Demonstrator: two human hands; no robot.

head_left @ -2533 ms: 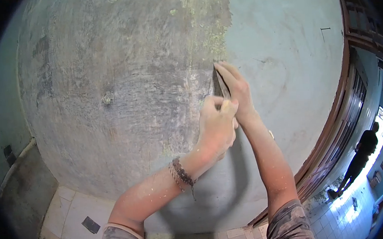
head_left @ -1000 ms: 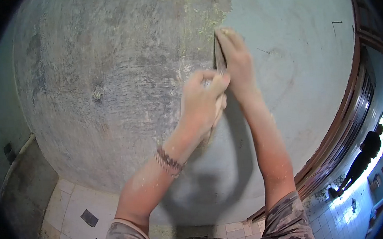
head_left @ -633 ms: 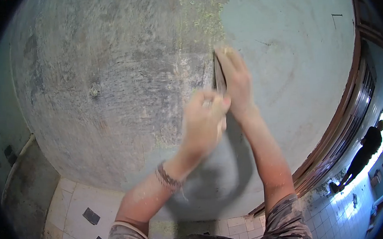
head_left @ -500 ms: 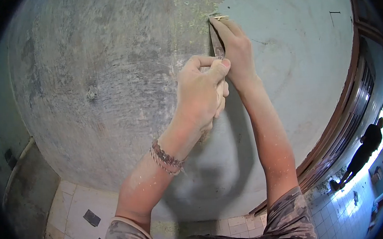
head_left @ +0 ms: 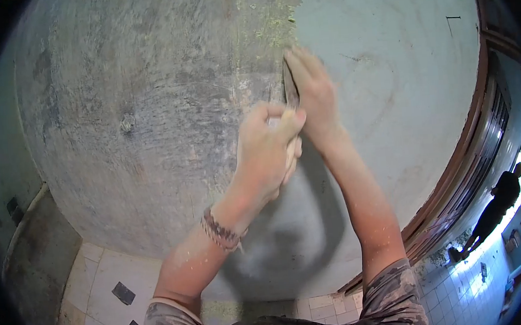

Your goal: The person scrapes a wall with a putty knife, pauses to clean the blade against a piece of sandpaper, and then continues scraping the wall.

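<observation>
In the head view, the left hand (head_left: 267, 147) is clenched around the handle of a narrow, grey metal blade (head_left: 291, 89). The right hand (head_left: 316, 92) lays straight fingers along it; whether the thumb pinches, I cannot tell. The blade is at the border between bare, mottled grey plaster (head_left: 164, 78), left, and pale blue-green paint (head_left: 400, 92), right.

Left hand (head_left: 265, 147) grips a blade (head_left: 291, 90) at the wall (head_left: 397, 135), right hand (head_left: 318, 96) along it; far right, someone (head_left: 504, 197) seemingly stands.
</observation>
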